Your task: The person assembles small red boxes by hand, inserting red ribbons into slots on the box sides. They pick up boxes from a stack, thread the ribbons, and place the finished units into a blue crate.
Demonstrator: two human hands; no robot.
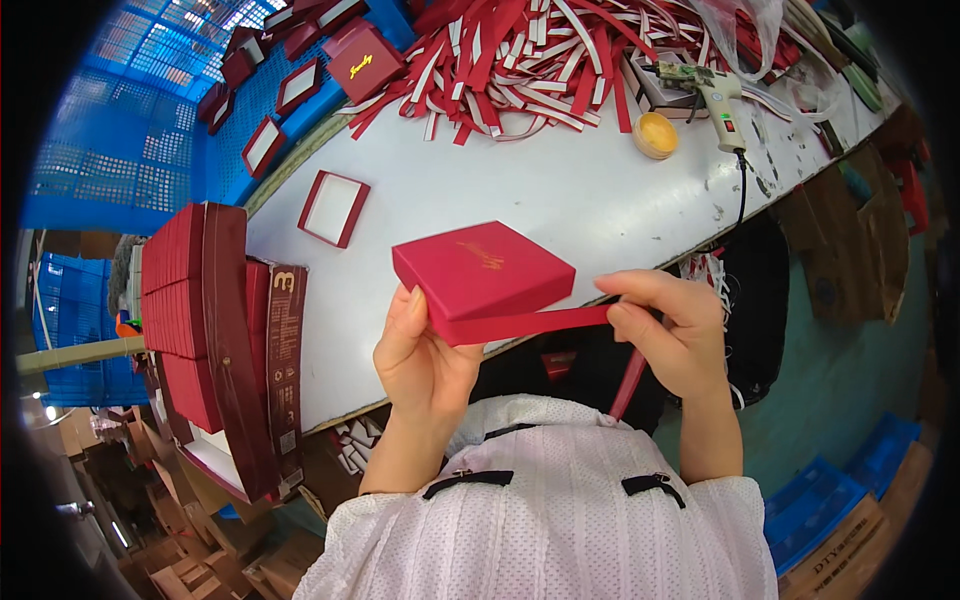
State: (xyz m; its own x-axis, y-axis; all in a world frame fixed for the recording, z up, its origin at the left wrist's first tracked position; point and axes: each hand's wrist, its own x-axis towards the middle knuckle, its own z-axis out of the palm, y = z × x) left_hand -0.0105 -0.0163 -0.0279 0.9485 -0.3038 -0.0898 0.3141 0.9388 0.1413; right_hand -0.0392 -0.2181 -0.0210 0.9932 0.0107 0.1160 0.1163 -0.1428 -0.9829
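A red lidded gift box (485, 265) with gold lettering on top is held up over the table's near edge. My left hand (430, 345) grips it from below at its near left corner, thumb on the side. Along the box's near side runs a red paper strip (540, 322). My right hand (670, 325) pinches the strip's right part between thumb and fingers, and a length of it hangs below toward my lap. On the white table (420, 190), behind and left of the held box, lies an open red box part (334, 208) with a white inside.
A heap of red and white strips (520, 70) covers the table's far side. At the right back are a glue gun (722, 105) with a black cord and a round yellow tub (655, 135). Stacked red boxes (180, 300) fill a carton at left; a blue crate (130, 150) stands behind.
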